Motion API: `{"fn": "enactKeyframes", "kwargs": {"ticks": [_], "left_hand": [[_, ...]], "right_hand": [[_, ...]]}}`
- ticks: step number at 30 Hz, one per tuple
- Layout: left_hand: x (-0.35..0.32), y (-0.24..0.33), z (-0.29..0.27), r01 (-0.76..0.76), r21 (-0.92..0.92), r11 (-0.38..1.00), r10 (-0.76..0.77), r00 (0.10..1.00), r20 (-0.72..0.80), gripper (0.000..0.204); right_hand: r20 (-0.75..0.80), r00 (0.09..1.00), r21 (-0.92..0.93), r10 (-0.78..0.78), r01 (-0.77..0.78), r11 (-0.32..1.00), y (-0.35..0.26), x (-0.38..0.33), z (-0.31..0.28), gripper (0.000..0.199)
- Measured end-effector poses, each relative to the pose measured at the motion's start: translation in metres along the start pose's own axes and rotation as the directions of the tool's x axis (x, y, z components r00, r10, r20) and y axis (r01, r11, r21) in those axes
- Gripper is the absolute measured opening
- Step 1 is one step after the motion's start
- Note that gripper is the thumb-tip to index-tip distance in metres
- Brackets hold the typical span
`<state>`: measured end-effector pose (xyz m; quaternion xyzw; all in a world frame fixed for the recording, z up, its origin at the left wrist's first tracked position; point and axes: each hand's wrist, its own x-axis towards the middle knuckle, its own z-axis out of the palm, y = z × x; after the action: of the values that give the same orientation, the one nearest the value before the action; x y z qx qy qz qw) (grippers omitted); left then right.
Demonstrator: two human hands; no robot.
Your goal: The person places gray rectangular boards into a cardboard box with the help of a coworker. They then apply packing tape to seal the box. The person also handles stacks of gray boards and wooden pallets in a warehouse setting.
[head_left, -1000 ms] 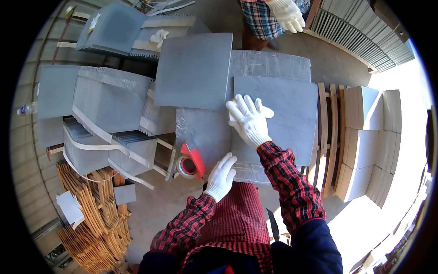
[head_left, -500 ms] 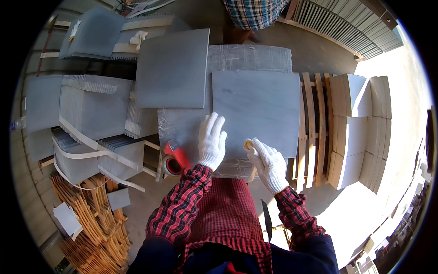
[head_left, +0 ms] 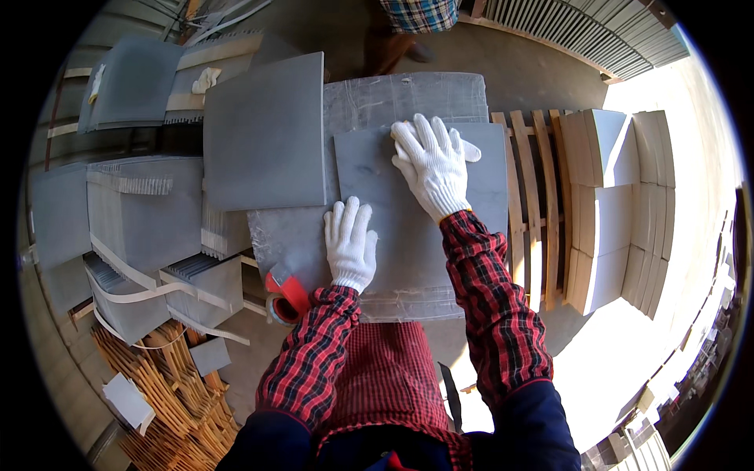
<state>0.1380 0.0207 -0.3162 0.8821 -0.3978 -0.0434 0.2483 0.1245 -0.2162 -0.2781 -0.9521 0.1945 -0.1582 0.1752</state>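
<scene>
Both of my hands wear white knitted gloves. My right hand (head_left: pixel 433 169) presses down on the upper part of a grey stone tile (head_left: pixel 416 251). Under it is a bunched white glove (head_left: pixel 471 150), whose finger-like end sticks out on the right; the rest is hidden. My left hand (head_left: pixel 349 245) lies with fingers stretched at the tile's left edge and holds nothing. A second grey tile (head_left: pixel 265 133) lies at upper left, partly on the plastic-wrapped stack (head_left: pixel 408 98) beneath both. Beside my left sleeve sits a red tape dispenser (head_left: pixel 289 296).
Strapped tile stacks (head_left: pixel 145 208) stand on the left, with wooden strips (head_left: pixel 161 377) below them. To the right are a wooden pallet (head_left: pixel 542 204) and pale boxes (head_left: pixel 601 212). Another person (head_left: pixel 420 14) stands beyond the stack. White gloves (head_left: pixel 206 80) lie on a far stack.
My right hand has moved up and left from the tile's lower edge onto its upper part, taking the bunched glove along. My left hand stays near the left edge. The view has shifted slightly.
</scene>
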Motion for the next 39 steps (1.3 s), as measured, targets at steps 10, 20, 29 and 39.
{"fn": "enactKeyframes", "kwargs": {"ticks": [10,20,29,39], "left_hand": [[-0.005,0.000,0.001,0.010,-0.002,1.000,-0.010,0.999,0.036,0.047],[-0.001,-0.001,0.003,-0.010,-0.014,1.000,0.010,1.000,0.000,0.047],[-0.005,0.000,-0.002,0.013,-0.027,1.000,-0.013,1.000,-0.010,0.046],[-0.006,0.000,-0.004,0.011,-0.099,0.995,-0.017,0.998,-0.057,0.045]], "right_hand": [[0.313,0.949,-0.046,0.036,-0.022,0.999,-0.031,-0.192,-0.062,0.052],[-0.193,0.967,-0.137,0.168,-0.196,0.971,0.082,0.007,-0.018,0.042],[0.033,0.912,-0.107,0.409,-0.404,0.908,0.043,-0.166,-0.034,0.064],[0.180,0.798,-0.191,0.576,-0.546,0.816,-0.083,-0.235,-0.008,0.064]]}}
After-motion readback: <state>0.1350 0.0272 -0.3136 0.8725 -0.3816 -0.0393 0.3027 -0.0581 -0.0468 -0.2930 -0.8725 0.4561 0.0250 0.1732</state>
